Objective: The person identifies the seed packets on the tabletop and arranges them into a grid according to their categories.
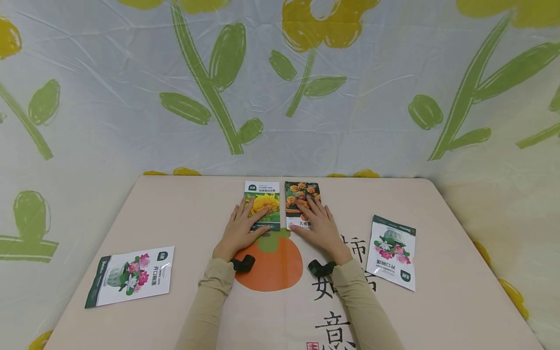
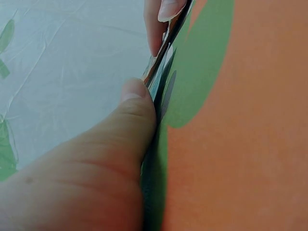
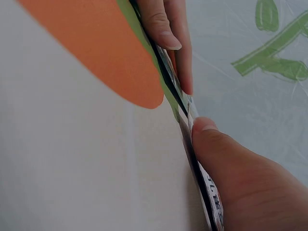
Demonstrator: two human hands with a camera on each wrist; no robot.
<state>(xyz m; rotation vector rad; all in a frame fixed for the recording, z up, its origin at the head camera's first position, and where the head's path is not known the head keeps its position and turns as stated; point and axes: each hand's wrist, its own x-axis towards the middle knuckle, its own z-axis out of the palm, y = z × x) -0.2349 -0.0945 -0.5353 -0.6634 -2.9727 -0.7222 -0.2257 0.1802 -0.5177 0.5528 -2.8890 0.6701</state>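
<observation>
Two seed packets lie side by side near the far edge of the table in the head view. My left hand (image 1: 240, 227) rests with spread fingers on the packet with a yellow flower (image 1: 272, 219). On the packet with orange marigolds (image 1: 292, 192), my right hand (image 1: 323, 227) lies the same way. Both thumbs touch the packets' near edges. In the left wrist view the left thumb (image 2: 130, 115) lies along a packet edge. The right wrist view shows the right thumb (image 3: 221, 149) on its packet, the other hand's fingers (image 3: 161, 24) beyond.
A packet with pink flowers (image 1: 131, 277) lies sideways at the left of the table (image 1: 183, 204). Another pink-flower packet (image 1: 392, 253) lies upside down at the right. The tablecloth bears a printed orange persimmon (image 1: 271, 267). A flower-print curtain (image 1: 350, 136) hangs behind.
</observation>
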